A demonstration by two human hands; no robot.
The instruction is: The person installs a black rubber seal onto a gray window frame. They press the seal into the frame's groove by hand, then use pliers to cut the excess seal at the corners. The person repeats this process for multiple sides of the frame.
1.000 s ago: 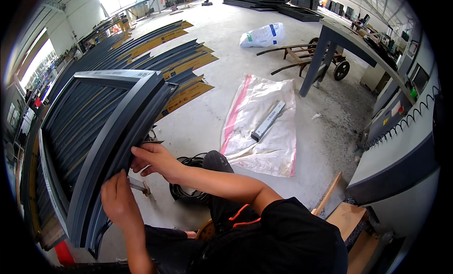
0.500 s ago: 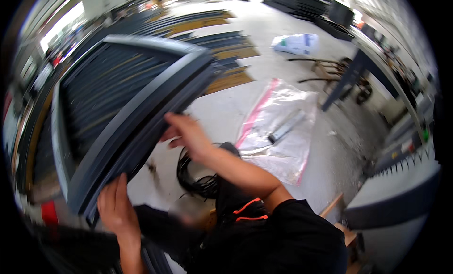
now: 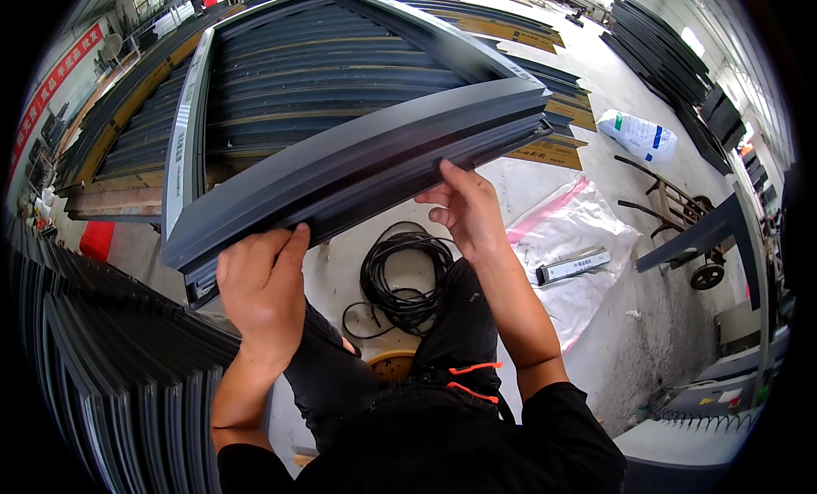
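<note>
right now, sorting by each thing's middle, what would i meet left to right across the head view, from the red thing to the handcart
Red box-like object → left hand → coil of black cable → right hand → long grey bar → wheeled handcart.

This is a workshop. Stacked dark frames (image 3: 128,383), rows of long profiles (image 3: 294,115) and 1 handcart (image 3: 666,196) show it.

over on the right: room to pass between frame (image 3: 366,154) and sheet (image 3: 553,217)
lower left: stacked panels (image 3: 128,383) block
underneath: coiled cable (image 3: 372,277)
</note>
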